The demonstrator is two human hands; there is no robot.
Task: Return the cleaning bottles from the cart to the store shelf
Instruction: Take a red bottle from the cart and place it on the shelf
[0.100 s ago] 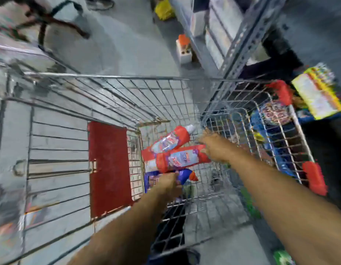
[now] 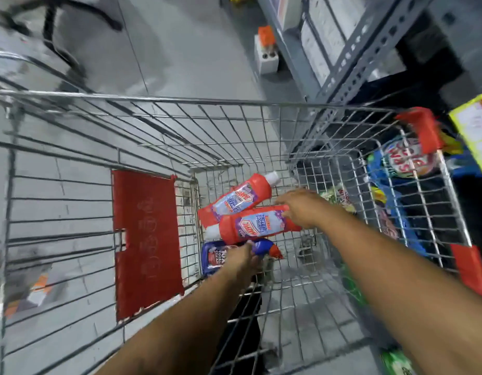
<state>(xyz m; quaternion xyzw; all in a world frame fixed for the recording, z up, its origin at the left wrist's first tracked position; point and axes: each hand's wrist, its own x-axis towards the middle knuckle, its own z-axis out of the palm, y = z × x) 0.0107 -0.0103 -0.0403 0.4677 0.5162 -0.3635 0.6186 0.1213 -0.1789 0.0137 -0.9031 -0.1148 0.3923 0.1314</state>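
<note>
Both hands in the wire cart (image 2: 180,100) — right hand (image 2: 302,209) gripped a red plastic bottle (image 2: 250,226), left hand (image 2: 241,262) closed on a blue spray bottle (image 2: 215,257) w/ orange tip.

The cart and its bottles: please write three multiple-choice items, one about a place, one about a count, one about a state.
1. Where does the blue bottle lie?
A. On the store shelf
B. In the cart, nearer the camera than the red bottles
C. On the floor outside the cart

2. How many red bottles lie in the cart?
A. One
B. Two
C. Four

3. What is the right hand doing?
A. Resting on the nearer red bottle
B. Holding the cart handle
C. Hanging empty, far above the cart

Answers:
1 B: it lies on the cart's wire floor under the left hand, whose fingers reach its neck.
2 B: the nearer one and the farther red bottle lie side by side.
3 A: the right hand lies over the bottle's end; whether the grasp is closed cannot be told.
</note>
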